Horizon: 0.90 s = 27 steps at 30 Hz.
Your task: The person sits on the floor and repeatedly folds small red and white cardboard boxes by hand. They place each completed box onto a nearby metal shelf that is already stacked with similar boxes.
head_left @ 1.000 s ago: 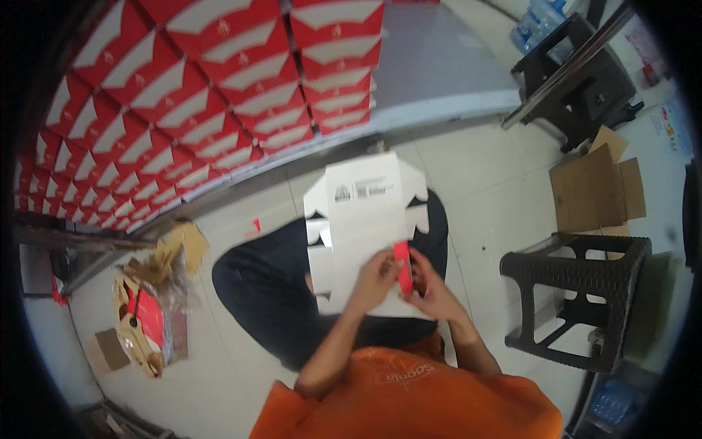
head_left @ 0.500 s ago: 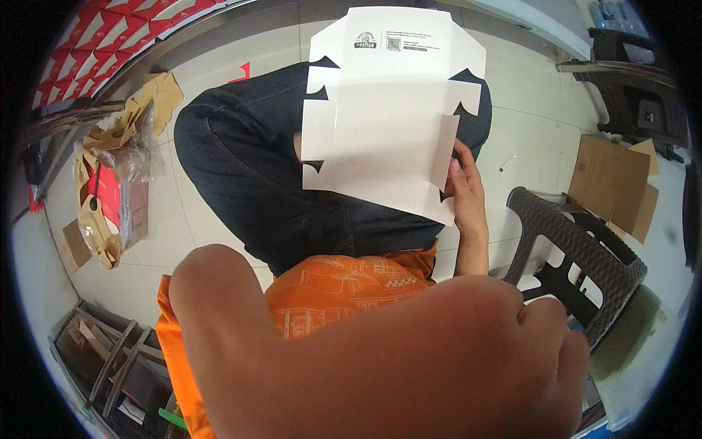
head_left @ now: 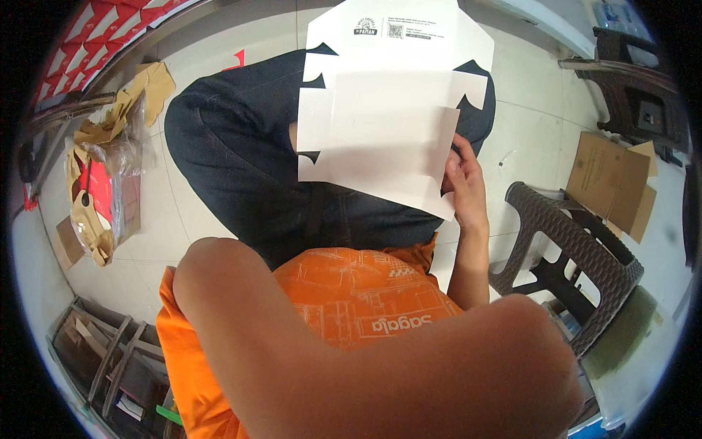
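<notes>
A flat white die-cut cardboard box blank [head_left: 380, 117] lies over my lap, on dark trousers [head_left: 234, 168]. My right hand [head_left: 464, 183] grips its lower right edge, fingers curled around the card. My left forearm [head_left: 380, 366] crosses the foreground, close and blurred, and runs off toward the lower right. The left hand itself is out of the picture. An orange shirt [head_left: 351, 293] shows between the arm and the lap.
A dark woven plastic stool [head_left: 563, 241] stands at my right, a brown cardboard box [head_left: 610, 183] behind it. A clear bag of brown paper scraps [head_left: 102, 190] lies at left. Red boxes [head_left: 66, 44] are stacked far left. Dark crates [head_left: 102, 351] sit at lower left.
One second ago both hands were on the blank, with a small red object between them. Since then the view has tilted down and my left arm has risen across it.
</notes>
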Tool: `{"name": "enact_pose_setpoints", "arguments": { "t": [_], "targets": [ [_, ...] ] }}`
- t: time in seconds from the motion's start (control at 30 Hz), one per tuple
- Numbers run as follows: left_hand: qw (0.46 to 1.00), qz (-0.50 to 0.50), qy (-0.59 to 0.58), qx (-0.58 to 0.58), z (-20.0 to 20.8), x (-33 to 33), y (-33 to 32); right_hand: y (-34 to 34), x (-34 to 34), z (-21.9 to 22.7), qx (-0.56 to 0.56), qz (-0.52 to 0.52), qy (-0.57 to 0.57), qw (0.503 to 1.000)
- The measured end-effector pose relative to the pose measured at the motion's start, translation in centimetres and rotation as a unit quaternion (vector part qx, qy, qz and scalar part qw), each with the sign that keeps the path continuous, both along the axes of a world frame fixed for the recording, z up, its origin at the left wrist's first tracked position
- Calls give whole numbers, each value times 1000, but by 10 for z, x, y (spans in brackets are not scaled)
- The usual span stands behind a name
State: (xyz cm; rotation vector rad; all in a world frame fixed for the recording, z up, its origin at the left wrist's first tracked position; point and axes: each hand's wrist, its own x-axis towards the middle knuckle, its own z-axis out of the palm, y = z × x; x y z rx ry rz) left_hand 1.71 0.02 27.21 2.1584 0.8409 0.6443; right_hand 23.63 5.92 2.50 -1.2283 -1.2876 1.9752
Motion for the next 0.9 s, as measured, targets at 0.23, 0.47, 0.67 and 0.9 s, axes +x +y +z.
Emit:
{"name": "enact_pose_setpoints", "arguments": {
  "t": [0.23, 0.47, 0.67, 0.9],
  "targets": [
    [935, 256, -36, -241, -102, 3, 20, 1, -2, -7, 14, 20, 40, 999],
    [815, 370, -313, -318, -236, 24, 28, -4, 2, 13, 124, -37, 57, 990],
    [709, 381, -485, -342, -193, 23, 44, -13, -12, 54, 473, -114, -136, 863],
    [884, 399, -183, -163, -186, 52, 28, 7, -30, 83, 483, -39, -276, 830]
  ]
}}
